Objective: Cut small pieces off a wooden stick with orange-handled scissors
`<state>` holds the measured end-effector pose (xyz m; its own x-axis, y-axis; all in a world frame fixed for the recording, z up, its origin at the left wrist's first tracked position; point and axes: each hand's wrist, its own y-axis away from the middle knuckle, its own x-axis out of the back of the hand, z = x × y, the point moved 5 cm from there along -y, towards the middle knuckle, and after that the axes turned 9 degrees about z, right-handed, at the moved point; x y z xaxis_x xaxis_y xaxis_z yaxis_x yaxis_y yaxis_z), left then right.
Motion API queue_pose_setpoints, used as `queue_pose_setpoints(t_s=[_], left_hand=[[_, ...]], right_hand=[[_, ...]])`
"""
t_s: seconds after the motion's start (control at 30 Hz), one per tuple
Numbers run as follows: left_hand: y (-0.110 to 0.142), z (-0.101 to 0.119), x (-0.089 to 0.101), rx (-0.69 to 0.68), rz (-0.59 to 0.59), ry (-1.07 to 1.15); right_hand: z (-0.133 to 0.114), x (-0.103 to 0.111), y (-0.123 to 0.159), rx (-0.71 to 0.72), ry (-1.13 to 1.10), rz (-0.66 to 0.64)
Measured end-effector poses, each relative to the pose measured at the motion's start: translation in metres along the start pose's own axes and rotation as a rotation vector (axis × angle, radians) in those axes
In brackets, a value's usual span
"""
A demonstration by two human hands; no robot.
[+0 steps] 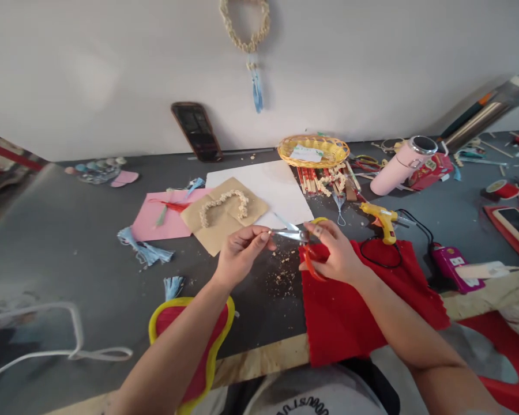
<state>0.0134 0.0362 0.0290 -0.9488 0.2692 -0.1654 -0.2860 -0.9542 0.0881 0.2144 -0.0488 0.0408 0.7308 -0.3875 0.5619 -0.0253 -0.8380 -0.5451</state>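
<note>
My right hand (pixel 337 256) grips a pair of scissors (pixel 313 266) with red and yellow handles, its fingers around the loops. The blades point left and look slightly apart. At their tips, my left hand (pixel 242 253) pinches a tiny pale piece (pixel 270 232), too small to name. Below the blades, pale crumbs (pixel 283 279) are scattered on the grey table. Just beyond my left hand, a curved strand of beige clusters (pixel 225 200) lies on a brown paper square (pixel 211 227). A red cloth (pixel 341 323) spreads under my right hand and forearm.
A yellow glue gun (pixel 383 220) lies right, near a pink bottle (pixel 400 170) and a purple power strip (pixel 452 268). Behind are a wicker basket (pixel 285 151) and an upright phone (pixel 198 131). Blue tassels (pixel 145 248) lie left; a beaded ring (pixel 246 46) hangs on the wall.
</note>
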Motion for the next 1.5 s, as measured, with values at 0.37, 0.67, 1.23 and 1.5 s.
queue_pose_setpoints(t_s=[0.37, 0.67, 1.23, 1.5], left_hand=[[0.003, 0.005, -0.005, -0.09, -0.161, -0.128], [0.005, 0.004, -0.009, -0.038, -0.225, -0.123], [0.004, 0.004, -0.01, -0.062, -0.329, -0.151], [0.004, 0.006, -0.01, -0.037, -0.31, -0.151]], right_hand=[[-0.007, -0.007, 0.002, 0.085, 0.05, -0.069], [-0.008, -0.009, 0.003, 0.071, 0.036, -0.099], [-0.009, -0.009, 0.003, 0.077, -0.053, -0.141], [-0.006, -0.012, 0.006, 0.078, -0.06, -0.123]])
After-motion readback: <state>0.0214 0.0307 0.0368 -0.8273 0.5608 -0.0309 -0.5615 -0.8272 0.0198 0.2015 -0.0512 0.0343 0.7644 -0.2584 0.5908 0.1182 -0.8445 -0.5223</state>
